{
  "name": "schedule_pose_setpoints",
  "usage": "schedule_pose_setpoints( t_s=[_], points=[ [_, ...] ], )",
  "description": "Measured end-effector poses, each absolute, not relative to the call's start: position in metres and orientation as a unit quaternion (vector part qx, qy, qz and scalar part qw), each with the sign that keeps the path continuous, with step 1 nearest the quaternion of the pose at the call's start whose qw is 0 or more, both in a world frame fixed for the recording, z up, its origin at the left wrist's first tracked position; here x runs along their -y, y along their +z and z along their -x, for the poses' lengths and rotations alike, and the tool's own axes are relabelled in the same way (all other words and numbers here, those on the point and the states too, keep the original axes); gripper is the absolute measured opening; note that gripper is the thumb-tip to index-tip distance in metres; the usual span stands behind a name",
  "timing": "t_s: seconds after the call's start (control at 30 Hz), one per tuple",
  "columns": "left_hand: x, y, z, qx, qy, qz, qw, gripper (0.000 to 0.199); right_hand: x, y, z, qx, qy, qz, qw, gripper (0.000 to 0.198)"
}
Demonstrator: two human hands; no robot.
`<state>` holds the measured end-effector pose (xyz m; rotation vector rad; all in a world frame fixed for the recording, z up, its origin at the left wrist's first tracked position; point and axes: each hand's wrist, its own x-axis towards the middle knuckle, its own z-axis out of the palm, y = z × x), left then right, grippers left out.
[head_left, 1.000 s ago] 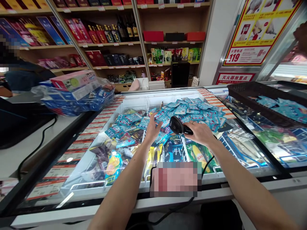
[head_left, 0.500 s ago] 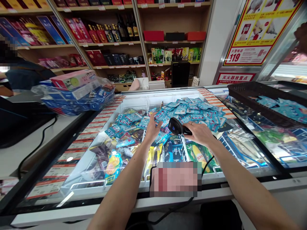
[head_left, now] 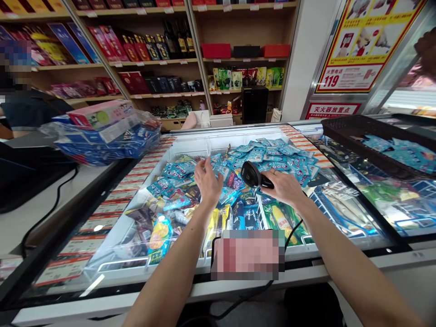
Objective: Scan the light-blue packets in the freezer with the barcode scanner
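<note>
My right hand (head_left: 283, 187) is wrapped round the handle of a black barcode scanner (head_left: 250, 174), whose head points left over the freezer's glass top. My left hand (head_left: 208, 182) hovers over the glass with its fingers apart and slightly bent, and I see nothing held in it. Just beyond its fingertips lie small blue packets (head_left: 215, 160). A large heap of the same blue packets (head_left: 272, 154) spreads behind the scanner, and a smaller group of packets (head_left: 177, 171) lies to the left. A phone (head_left: 248, 254) with a blurred screen rests at the front edge.
Beneath the glass, wire baskets (head_left: 261, 211) hold colourful frozen goods. A dark brown basket (head_left: 361, 147) with more blue packets stands right. Plastic-wrapped boxes (head_left: 105, 136) sit left, near a person's sleeve (head_left: 32, 106). The scanner's cable (head_left: 294, 234) runs past the phone. Stocked shelves (head_left: 156, 61) stand behind.
My left hand has moved left, away from the scanner and the big heap, towards the smaller group of packets. My right hand holds the scanner in nearly the same place.
</note>
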<state>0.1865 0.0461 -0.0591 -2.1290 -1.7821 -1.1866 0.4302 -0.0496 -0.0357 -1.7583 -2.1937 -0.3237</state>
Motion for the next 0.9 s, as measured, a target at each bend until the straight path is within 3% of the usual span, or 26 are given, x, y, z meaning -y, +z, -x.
schedule_pose_setpoints(
  t_s=[0.1,0.27,0.53,0.9],
  points=[
    [-0.039,-0.053,-0.184,0.563,-0.356,0.738,0.104,0.046,0.049,-0.036,-0.431,0.761,-0.112,0.618,0.16,0.041],
    [-0.042,-0.06,-0.184,0.489,-0.267,0.827,0.082,0.029,0.048,-0.037,-0.432,0.759,-0.108,0.62,0.17,0.042],
    [-0.053,-0.069,-0.171,0.574,-0.277,0.764,0.1,0.034,0.047,-0.038,-0.439,0.743,-0.114,0.62,0.224,0.051],
    [-0.068,-0.073,-0.151,0.619,-0.282,0.724,0.108,0.036,0.045,-0.033,-0.452,0.726,-0.125,0.637,0.225,0.043]
  ],
)
